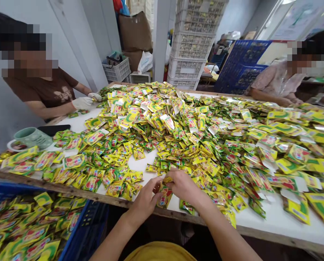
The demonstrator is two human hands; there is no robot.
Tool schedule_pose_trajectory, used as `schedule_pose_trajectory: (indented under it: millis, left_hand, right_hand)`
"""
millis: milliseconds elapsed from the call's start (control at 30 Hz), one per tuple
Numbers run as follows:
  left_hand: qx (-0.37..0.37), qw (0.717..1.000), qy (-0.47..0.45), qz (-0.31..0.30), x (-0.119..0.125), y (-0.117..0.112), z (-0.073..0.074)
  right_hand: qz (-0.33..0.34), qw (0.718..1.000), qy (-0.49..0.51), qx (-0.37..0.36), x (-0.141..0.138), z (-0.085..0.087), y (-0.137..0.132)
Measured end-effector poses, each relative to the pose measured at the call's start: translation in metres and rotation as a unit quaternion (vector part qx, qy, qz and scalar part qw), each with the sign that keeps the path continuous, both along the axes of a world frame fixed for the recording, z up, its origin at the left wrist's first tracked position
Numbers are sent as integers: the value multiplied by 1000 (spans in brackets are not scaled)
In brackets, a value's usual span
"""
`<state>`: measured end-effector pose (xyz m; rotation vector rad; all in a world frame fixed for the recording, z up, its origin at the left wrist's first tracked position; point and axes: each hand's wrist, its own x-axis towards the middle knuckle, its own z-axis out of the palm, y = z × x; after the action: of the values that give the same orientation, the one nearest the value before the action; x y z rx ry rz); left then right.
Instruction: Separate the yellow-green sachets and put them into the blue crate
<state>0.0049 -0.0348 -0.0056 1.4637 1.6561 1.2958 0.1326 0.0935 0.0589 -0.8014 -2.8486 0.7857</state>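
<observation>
A wide heap of small yellow-and-green sachets (194,134) covers the white table (273,217). At its near edge both my hands meet over a small stack of sachets (164,197). My left hand (147,199) is closed round the stack from the left. My right hand (182,185) pinches the top of the same stack from the right, fingers curled. The sachets under my palms are partly hidden.
A blue crate (85,232) with sachets stands below the table at my left. A green mug (31,137) and a dark phone (54,129) lie at the far left. A person's gloved hands (83,102) work at the left, another person sits at the right. White crates (191,47) are stacked behind.
</observation>
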Motion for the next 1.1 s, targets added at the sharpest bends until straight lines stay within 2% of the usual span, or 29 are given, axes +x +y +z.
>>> schedule_pose_trajectory:
  millis: [67,133,167,267,333,433,500,567,633,667,733,800,833,867,967,1000,1100]
  left_hand:
    - [-19,994,-107,25,6,3,-7]
    - [-38,977,-212,13,10,8,-12]
    - [-45,966,-253,2,12,11,-13]
    - [-49,940,-338,-14,14,14,-13]
    - [-51,932,-357,-13,14,13,-12]
    - [-42,943,-330,0,14,9,-13]
    - [-39,952,-304,8,14,8,-15]
    - [-39,955,-294,6,13,7,-14]
    - [-43,951,-307,4,11,5,-10]
    - [-49,947,-317,5,10,3,-6]
    - [-77,937,-340,5,6,1,1]
    - [-120,924,-362,-2,2,-1,6]
    - [-136,919,-369,-4,0,-1,8]
    - [-142,917,-372,3,-2,0,8]
    - [-114,932,-335,71,-8,5,6]
    - [-100,939,-315,98,-9,7,4]
    - [-82,951,-262,140,-9,11,-2]
  right_hand:
    - [47,998,-40,18,-1,12,-4]
    - [85,995,-49,30,0,19,-6]
    - [83,996,-36,23,1,20,-5]
    - [26,999,41,-25,3,17,1]
    - [18,995,92,-20,3,10,3]
    - [74,991,109,37,4,-3,-3]
    - [100,989,99,35,8,-10,-9]
    - [79,987,138,-11,16,-18,-14]
    - [-18,972,220,-86,24,-25,-19]
    - [-81,953,255,-141,28,-29,-21]
    - [-183,898,280,-286,31,-38,-30]
    - [-220,843,268,-412,28,-46,-41]
    - [-226,828,273,-435,24,-49,-45]
    - [-233,828,293,-416,19,-50,-49]
    - [-241,854,379,-265,2,-52,-48]
    - [-237,855,395,-237,-2,-52,-45]
    - [-222,856,394,-252,-7,-54,-34]
